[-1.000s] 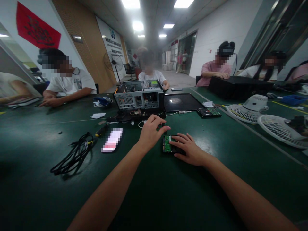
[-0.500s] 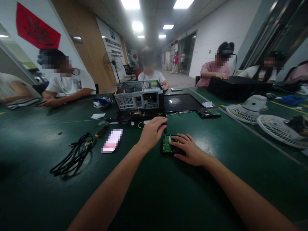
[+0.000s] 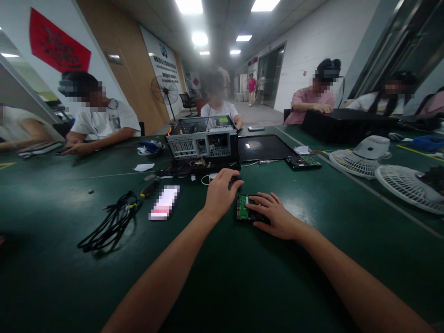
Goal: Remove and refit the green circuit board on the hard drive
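Note:
My right hand (image 3: pixel 275 215) lies flat, fingers spread, on a small hard drive (image 3: pixel 242 209) whose green circuit board faces up on the dark green table (image 3: pixel 243 277). My left hand (image 3: pixel 221 192) hovers just left of and beyond the drive, fingers loosely curled and reaching toward a small white part (image 3: pixel 212 176) lying in front of the opened computer case (image 3: pixel 203 142). It holds nothing that I can see.
A black cable bundle (image 3: pixel 113 223), a screwdriver (image 3: pixel 150 188) and a phone (image 3: pixel 164 201) lie to the left. A black side panel (image 3: pixel 264 147), a second drive (image 3: pixel 304 162) and fan grilles (image 3: pixel 409 187) are on the right. Several people sit around the table.
My left hand has moved slightly forward toward the computer case. My right hand stays on the hard drive. The view has shifted a little to the left.

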Available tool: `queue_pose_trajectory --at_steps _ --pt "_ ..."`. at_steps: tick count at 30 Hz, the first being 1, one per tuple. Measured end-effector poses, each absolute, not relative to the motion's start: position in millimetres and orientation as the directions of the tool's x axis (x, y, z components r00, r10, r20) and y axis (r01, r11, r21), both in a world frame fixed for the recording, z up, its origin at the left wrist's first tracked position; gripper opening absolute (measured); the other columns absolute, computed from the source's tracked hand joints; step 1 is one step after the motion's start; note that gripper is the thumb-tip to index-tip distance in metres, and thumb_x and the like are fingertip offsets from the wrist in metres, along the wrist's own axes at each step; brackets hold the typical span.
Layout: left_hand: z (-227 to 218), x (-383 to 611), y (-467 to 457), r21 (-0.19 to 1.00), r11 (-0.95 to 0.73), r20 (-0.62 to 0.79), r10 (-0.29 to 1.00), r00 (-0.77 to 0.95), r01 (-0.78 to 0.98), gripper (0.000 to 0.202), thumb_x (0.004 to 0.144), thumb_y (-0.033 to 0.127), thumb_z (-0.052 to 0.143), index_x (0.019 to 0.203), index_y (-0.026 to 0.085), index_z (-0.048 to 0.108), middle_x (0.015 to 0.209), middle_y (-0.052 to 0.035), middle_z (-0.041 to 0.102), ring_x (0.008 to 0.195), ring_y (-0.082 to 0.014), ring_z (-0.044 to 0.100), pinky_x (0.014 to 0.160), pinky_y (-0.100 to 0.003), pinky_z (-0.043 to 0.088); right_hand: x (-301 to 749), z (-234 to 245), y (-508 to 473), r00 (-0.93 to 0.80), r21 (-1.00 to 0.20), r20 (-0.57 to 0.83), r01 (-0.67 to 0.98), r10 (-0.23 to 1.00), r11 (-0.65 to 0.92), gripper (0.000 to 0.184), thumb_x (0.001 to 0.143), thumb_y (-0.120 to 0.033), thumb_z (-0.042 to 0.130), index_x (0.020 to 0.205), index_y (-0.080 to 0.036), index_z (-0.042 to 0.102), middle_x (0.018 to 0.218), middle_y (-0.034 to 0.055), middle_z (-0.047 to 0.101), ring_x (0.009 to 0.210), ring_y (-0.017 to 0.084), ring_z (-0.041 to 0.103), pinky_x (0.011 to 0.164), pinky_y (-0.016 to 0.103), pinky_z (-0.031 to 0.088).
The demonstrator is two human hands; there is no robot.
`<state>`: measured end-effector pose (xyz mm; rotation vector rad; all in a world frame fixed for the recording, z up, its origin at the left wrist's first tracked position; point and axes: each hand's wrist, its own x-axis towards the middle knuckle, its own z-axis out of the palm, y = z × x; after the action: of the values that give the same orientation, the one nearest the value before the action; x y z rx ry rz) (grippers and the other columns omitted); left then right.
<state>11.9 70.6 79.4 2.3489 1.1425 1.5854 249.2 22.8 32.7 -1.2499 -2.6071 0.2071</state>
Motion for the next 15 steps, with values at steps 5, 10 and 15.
queue_pose_trajectory --at_steps 5,10,15 --pt "80.2 10.6 71.8 0.430 -0.737 0.759 0.608 0.234 0.521 0.032 0.091 0.012 0.068 0.121 0.023 0.063 0.115 -0.0052 0.069 0.102 -0.0203 0.068 0.093 -0.039 0.058 249.9 32.7 22.7 -0.606 -0.226 0.153 0.747 0.780 0.625 0.061 0.093 -0.044 0.063 0.151 -0.039 0.047 0.161 0.0054 0.041 0.150 0.037 0.028 0.118 0.070 0.014" --pt "81.9 12.4 69.4 0.374 -0.769 0.787 0.559 0.262 0.519 0.027 0.092 0.010 0.065 0.116 0.022 0.067 0.115 -0.0067 0.067 0.104 -0.0196 0.067 0.093 -0.037 0.058 249.3 35.2 21.2 -0.602 -0.233 0.146 0.750 0.785 0.619 0.061 0.092 -0.043 0.064 0.151 -0.039 0.048 0.160 0.0055 0.041 0.150 0.038 0.029 0.119 0.070 0.014" --pt "79.0 12.5 70.0 0.358 -0.769 0.786 0.555 0.274 0.530 0.030 0.095 0.009 0.059 0.120 0.024 0.066 0.118 -0.0065 0.068 0.110 -0.0203 0.067 0.098 -0.040 0.057 248.7 36.2 20.3 -0.597 -0.237 0.141 0.754 0.790 0.613 0.060 0.092 -0.044 0.064 0.150 -0.039 0.048 0.161 0.0056 0.041 0.149 0.037 0.029 0.119 0.069 0.014"
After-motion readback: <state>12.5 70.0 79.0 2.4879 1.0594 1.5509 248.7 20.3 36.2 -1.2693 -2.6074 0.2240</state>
